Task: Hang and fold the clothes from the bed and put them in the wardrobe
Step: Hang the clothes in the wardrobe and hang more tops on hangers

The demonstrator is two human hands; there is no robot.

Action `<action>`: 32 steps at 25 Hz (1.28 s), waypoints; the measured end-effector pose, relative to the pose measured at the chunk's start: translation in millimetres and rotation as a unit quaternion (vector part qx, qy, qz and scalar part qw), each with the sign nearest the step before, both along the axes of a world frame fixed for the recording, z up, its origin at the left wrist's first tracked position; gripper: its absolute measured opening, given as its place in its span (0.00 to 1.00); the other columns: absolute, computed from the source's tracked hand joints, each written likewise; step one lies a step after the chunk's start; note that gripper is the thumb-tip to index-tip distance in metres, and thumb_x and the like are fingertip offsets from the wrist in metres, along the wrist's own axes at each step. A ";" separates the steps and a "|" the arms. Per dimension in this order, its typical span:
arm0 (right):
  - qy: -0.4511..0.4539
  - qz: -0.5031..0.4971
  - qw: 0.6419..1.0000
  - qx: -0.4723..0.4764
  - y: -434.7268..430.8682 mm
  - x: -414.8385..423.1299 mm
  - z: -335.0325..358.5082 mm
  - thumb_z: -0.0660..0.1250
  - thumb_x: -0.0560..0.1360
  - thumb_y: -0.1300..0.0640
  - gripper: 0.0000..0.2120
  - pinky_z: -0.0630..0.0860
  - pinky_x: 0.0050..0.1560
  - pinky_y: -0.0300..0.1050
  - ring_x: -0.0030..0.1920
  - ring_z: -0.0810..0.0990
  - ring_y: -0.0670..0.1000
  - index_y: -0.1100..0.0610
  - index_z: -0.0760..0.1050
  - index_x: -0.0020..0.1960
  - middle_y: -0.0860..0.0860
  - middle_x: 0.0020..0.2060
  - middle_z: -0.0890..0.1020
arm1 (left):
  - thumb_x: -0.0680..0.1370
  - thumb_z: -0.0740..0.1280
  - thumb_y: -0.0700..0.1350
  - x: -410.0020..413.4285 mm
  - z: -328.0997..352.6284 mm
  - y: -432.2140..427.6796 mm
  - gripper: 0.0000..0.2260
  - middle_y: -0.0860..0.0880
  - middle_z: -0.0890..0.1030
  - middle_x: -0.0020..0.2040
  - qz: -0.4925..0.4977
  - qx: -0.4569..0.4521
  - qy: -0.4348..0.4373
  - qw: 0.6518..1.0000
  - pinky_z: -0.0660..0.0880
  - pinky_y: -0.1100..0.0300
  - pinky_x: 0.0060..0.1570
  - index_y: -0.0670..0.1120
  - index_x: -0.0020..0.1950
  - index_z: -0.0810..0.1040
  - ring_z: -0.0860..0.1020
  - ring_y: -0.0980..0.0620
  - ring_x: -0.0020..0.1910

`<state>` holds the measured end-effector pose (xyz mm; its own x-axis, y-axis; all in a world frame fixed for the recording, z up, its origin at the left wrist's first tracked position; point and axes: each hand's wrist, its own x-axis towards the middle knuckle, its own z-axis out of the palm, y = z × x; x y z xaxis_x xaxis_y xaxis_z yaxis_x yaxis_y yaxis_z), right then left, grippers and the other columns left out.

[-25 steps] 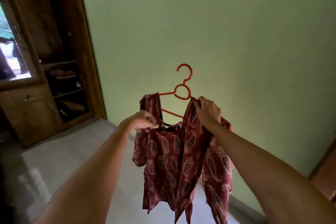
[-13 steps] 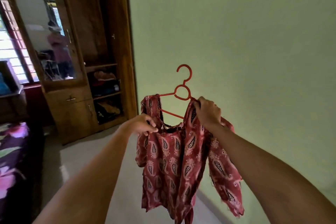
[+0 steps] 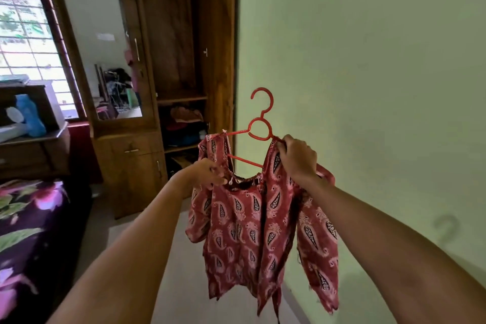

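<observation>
Before the wardrobe (image 3: 218,34) shelving stacked clothes (image 3: 185,123), left hand (image 3: 210,172) and right hand (image 3: 297,158) grip the top (image 3: 249,218) on its hanger (image 3: 246,162).

Caught by the wearer's own head camera, the person appeared only as two arms, the left forearm (image 3: 136,239) and the right forearm (image 3: 381,231), both uncovered along their whole visible length, looming broad at the bottom of the shot and narrowing toward the wrists. The left hand (image 3: 210,172) and the right hand (image 3: 298,158) were likewise bare, the knuckles and back of the right one plain to the lens. Whatever clothing was worn above the forearms lay outside the shot
</observation>
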<state>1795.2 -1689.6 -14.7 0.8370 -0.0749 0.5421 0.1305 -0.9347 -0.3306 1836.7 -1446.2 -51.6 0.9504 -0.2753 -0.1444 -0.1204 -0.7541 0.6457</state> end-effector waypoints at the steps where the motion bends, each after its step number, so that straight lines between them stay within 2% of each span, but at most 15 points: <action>1: -0.001 0.002 1.000 0.002 10.7 30.9 1.0 0.55 0.82 0.51 0.16 0.65 0.40 0.42 0.46 0.80 0.55 0.62 0.75 0.55 0.55 0.45 0.82 | 0.74 0.71 0.46 28.3 2.3 9.3 0.05 0.46 0.79 0.52 0.000 0.011 -0.005 1.000 0.77 0.53 0.54 0.48 0.47 0.76 0.80 0.49 0.49; 3: 0.000 0.005 1.000 0.006 32.5 92.7 6.6 0.55 0.82 0.51 0.16 0.65 0.40 0.42 0.44 0.80 0.54 0.61 0.75 0.54 0.55 0.44 0.82 | 0.74 0.70 0.46 84.4 13.4 26.1 0.06 0.47 0.79 0.52 -0.004 0.029 -0.002 1.000 0.77 0.56 0.53 0.47 0.49 0.76 0.79 0.48 0.51; 6: -0.015 0.001 1.000 0.014 60.2 178.8 15.7 0.55 0.82 0.51 0.16 0.69 0.39 0.43 0.42 0.80 0.54 0.61 0.75 0.54 0.55 0.44 0.82 | 0.75 0.69 0.46 163.3 33.4 51.3 0.08 0.50 0.78 0.45 0.003 0.022 -0.008 1.000 0.75 0.67 0.36 0.45 0.53 0.77 0.79 0.53 0.44; 7: -0.018 -0.001 1.000 0.018 67.5 201.8 18.5 0.55 0.82 0.51 0.16 0.70 0.40 0.43 0.43 0.81 0.54 0.61 0.75 0.54 0.55 0.44 0.82 | 0.75 0.69 0.46 184.7 38.5 57.9 0.09 0.51 0.77 0.44 0.005 0.022 -0.009 1.000 0.74 0.67 0.33 0.45 0.53 0.77 0.78 0.54 0.41; 8: -0.018 -0.004 1.000 0.023 75.7 228.3 21.0 0.55 0.82 0.51 0.16 0.70 0.40 0.44 0.44 0.81 0.55 0.61 0.75 0.55 0.55 0.45 0.82 | 0.75 0.70 0.45 210.8 40.4 66.2 0.08 0.51 0.78 0.45 0.006 0.021 -0.007 1.000 0.74 0.66 0.35 0.45 0.52 0.77 0.78 0.54 0.41; 12: -0.027 -0.011 0.999 0.024 103.9 340.4 34.2 0.55 0.82 0.51 0.16 0.67 0.40 0.42 0.47 0.81 0.56 0.61 0.75 0.57 0.55 0.47 0.82 | 0.74 0.71 0.45 315.7 45.2 97.4 0.07 0.47 0.81 0.46 0.018 0.026 -0.011 0.999 0.80 0.51 0.48 0.45 0.48 0.77 0.81 0.50 0.43; 15: -0.048 -0.002 0.999 0.009 119.7 419.6 50.8 0.55 0.82 0.51 0.16 0.67 0.38 0.42 0.43 0.80 0.54 0.61 0.75 0.55 0.55 0.45 0.82 | 0.74 0.70 0.47 391.5 55.8 116.7 0.08 0.48 0.80 0.45 0.015 0.048 -0.024 0.998 0.80 0.57 0.41 0.44 0.50 0.77 0.81 0.53 0.41; 18: -0.069 0.012 0.998 0.011 139.0 511.6 73.3 0.56 0.82 0.51 0.15 0.65 0.36 0.40 0.41 0.80 0.52 0.60 0.75 0.56 0.54 0.45 0.82 | 0.75 0.69 0.47 477.8 76.4 135.6 0.05 0.51 0.79 0.42 0.036 0.069 -0.038 0.996 0.74 0.64 0.33 0.47 0.48 0.76 0.79 0.56 0.40; 20: -0.079 0.018 0.997 0.016 151.8 571.6 93.4 0.57 0.81 0.51 0.15 0.66 0.36 0.40 0.41 0.80 0.51 0.60 0.76 0.56 0.53 0.45 0.82 | 0.75 0.69 0.48 532.9 97.3 146.6 0.06 0.50 0.80 0.43 0.048 0.074 -0.046 0.995 0.74 0.63 0.33 0.48 0.50 0.77 0.79 0.55 0.40; 24: -0.103 0.025 0.994 0.002 174.4 669.3 131.5 0.57 0.81 0.51 0.14 0.64 0.33 0.39 0.37 0.74 0.49 0.60 0.76 0.52 0.50 0.37 0.76 | 0.74 0.70 0.47 627.9 129.5 169.2 0.08 0.45 0.82 0.48 0.068 0.050 -0.076 0.994 0.80 0.55 0.43 0.45 0.49 0.79 0.81 0.51 0.43; 26: -0.113 0.028 0.993 0.003 188.4 717.3 149.9 0.57 0.81 0.51 0.14 0.68 0.35 0.43 0.38 0.77 0.52 0.61 0.75 0.49 0.49 0.36 0.73 | 0.74 0.71 0.47 673.4 142.8 182.4 0.09 0.44 0.82 0.50 0.071 0.045 -0.073 0.994 0.81 0.55 0.41 0.45 0.51 0.80 0.82 0.49 0.45; 29: -0.134 0.043 0.990 -0.001 211.5 786.8 178.7 0.58 0.81 0.52 0.14 0.76 0.39 0.47 0.38 0.78 0.52 0.62 0.74 0.48 0.50 0.36 0.75 | 0.76 0.68 0.44 740.3 169.3 199.6 0.09 0.47 0.82 0.47 0.068 0.058 -0.092 0.992 0.77 0.62 0.29 0.44 0.55 0.78 0.82 0.52 0.43; 32: -0.167 0.032 0.985 -0.033 234.4 844.1 213.1 0.57 0.81 0.51 0.14 0.78 0.43 0.51 0.43 0.81 0.55 0.60 0.74 0.51 0.53 0.42 0.79 | 0.76 0.68 0.42 798.9 201.7 214.7 0.09 0.48 0.81 0.44 0.065 0.036 -0.127 0.989 0.78 0.62 0.30 0.43 0.55 0.77 0.80 0.55 0.39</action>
<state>2639.3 -1455.2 198.4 0.6126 0.0177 0.7902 0.2818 -0.9389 -0.1974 2635.6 -1231.5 150.2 0.9854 -0.1453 0.0890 -0.1702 -0.8174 0.5504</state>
